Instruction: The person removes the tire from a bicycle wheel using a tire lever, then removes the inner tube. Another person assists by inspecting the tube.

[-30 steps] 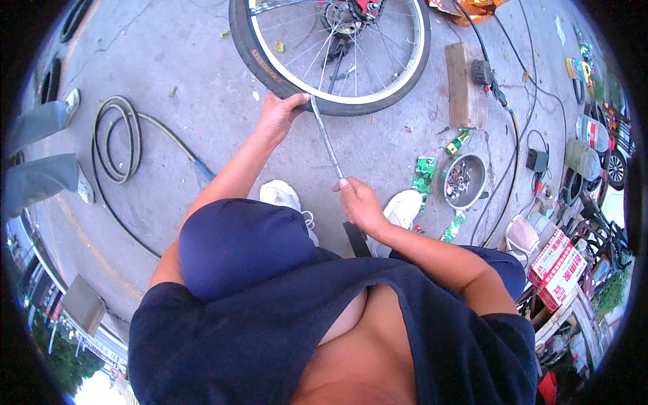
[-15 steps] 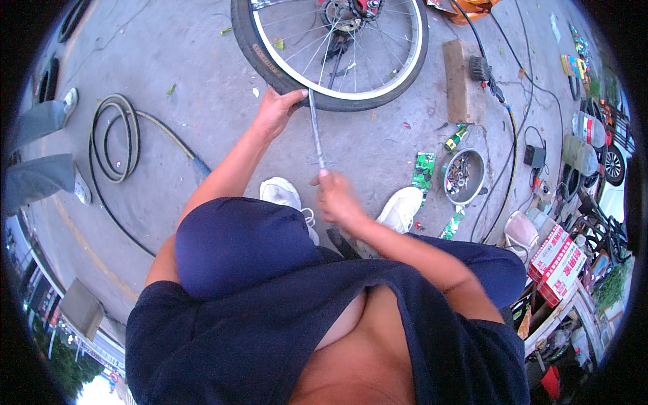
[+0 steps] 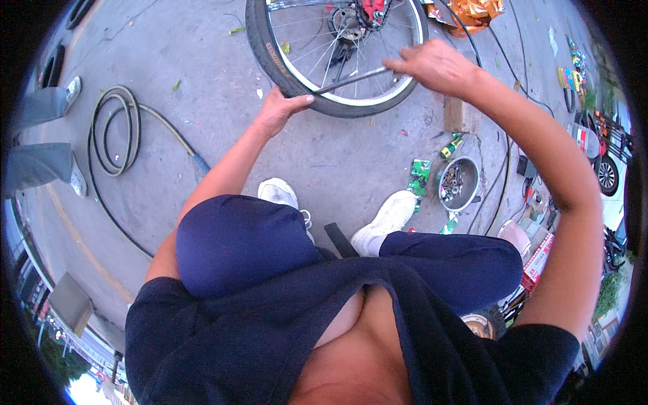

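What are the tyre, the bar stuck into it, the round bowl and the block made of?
Tyre: probably rubber; matte black, with a dull sidewall.
Bar: likely metal, perhaps steel; grey, slim and straight.
Bowl: looks like metal, given its smooth grey wall, though painted plastic isn't ruled out.
Block: seemingly bare wood; brownish, rough and unpainted.

The ground (image 3: 351, 152) is of grey concrete. On its left part lies a coiled hose (image 3: 139, 128). On the right are a wooden block (image 3: 461, 116) and a round bowl (image 3: 471, 183) (it contains small metal pieces (image 3: 451, 182)); near this bowl lie a green-yellow handle (image 3: 451, 146) and a green patterned strip (image 3: 419, 177).
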